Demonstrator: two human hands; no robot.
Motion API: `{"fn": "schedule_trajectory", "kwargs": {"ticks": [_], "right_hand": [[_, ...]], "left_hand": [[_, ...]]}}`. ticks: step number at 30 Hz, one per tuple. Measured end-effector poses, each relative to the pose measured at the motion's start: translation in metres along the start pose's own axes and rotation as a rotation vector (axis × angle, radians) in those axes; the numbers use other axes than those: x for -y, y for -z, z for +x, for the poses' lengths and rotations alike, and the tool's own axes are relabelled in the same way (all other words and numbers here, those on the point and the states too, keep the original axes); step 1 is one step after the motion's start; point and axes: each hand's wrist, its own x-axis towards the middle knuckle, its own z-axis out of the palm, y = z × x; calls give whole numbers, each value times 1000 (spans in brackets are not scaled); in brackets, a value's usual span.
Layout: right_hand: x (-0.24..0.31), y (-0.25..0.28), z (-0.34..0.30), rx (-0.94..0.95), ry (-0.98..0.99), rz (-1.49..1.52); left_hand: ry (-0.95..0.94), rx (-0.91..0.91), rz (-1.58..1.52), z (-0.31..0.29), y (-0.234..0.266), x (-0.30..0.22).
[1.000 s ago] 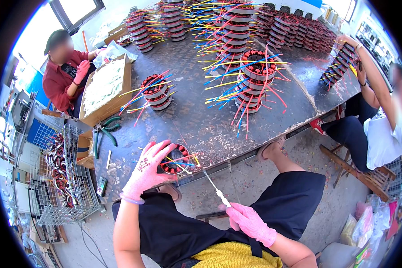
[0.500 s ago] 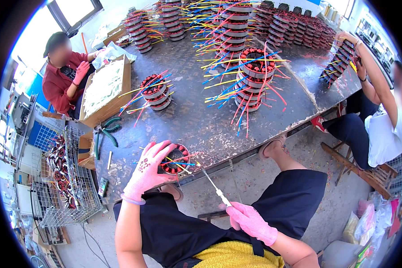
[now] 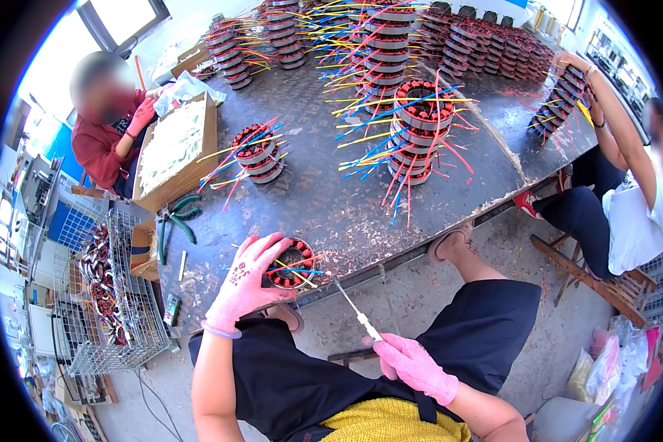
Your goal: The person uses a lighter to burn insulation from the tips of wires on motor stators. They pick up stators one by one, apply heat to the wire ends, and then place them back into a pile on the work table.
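At the near table edge, my left hand (image 3: 249, 278), in a pink glove, grips a ring-shaped motor stator (image 3: 307, 255) by its left side. The stator has red windings, with red, yellow and blue wires across its opening. My right hand (image 3: 414, 366), also gloved in pink, is closed around a slim white-handled tool (image 3: 365, 323) with a thin shaft. The tool's tip points up and left, just right of the stator, near the wire ends. Whether tip and wires touch is too small to tell.
Stator stacks with loose wires (image 3: 422, 132) stand across the table (image 3: 309, 199). Green-handled pliers (image 3: 179, 215) lie beside a cardboard box (image 3: 212, 132) of white pieces. A wire basket (image 3: 118, 295) stands left. One person sits far left; another at right holds a tilted stator stack (image 3: 558, 103).
My hands stay nearly where they were, with the tool tip beside the stator's wires. The person at far left has leaned slightly and moved a gloved hand to the right.
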Motion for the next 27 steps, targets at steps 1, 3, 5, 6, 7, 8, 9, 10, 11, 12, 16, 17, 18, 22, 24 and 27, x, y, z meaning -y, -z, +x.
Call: {"fn": "schedule_trajectory", "kwargs": {"ticks": [1, 3, 5, 6, 7, 8, 9, 10, 11, 12, 16, 17, 18, 22, 24, 27], "right_hand": [[0, 0, 0, 0, 0, -6], [1, 0, 0, -1, 1, -18], [0, 1, 1, -2, 2, -29], [0, 1, 1, -2, 1, -35], [0, 1, 1, -2, 5, -38], [1, 1, 0, -1, 8, -41], [1, 1, 0, -1, 10, -44], [1, 1, 0, 1, 13, -41], [0, 2, 1, 3, 15, -38], [0, 2, 1, 4, 18, -36], [2, 1, 0, 0, 14, -22], [2, 1, -1, 0, 17, -28], [3, 1, -1, 0, 20, -35], [-4, 3, 0, -20, 5, 12], [0, 3, -1, -43, -3, -22], [-3, 3, -1, -27, -8, 96]], "left_hand": [[4, 1, 1, 0, 0, -1], [1, 1, -5, 0, 0, 0], [0, 3, -7, 0, 0, 0], [1, 5, -7, 0, 1, -1], [2, 7, -7, 1, 1, -1], [5, 9, -7, 1, 1, -1], [8, 11, -8, 1, 2, -2], [12, 13, -8, 1, 2, -2], [11, 12, -7, 1, 2, -2], [10, 11, -7, 0, 1, -1], [2, 8, -9, 0, 0, 1], [-4, 5, -7, 0, 0, 1], [-9, 2, -6, 1, 0, 2], [67, -40, 39, -3, -3, -2], [15, -18, 62, -2, -1, 1], [-97, -15, 45, 1, 0, 12]]}}
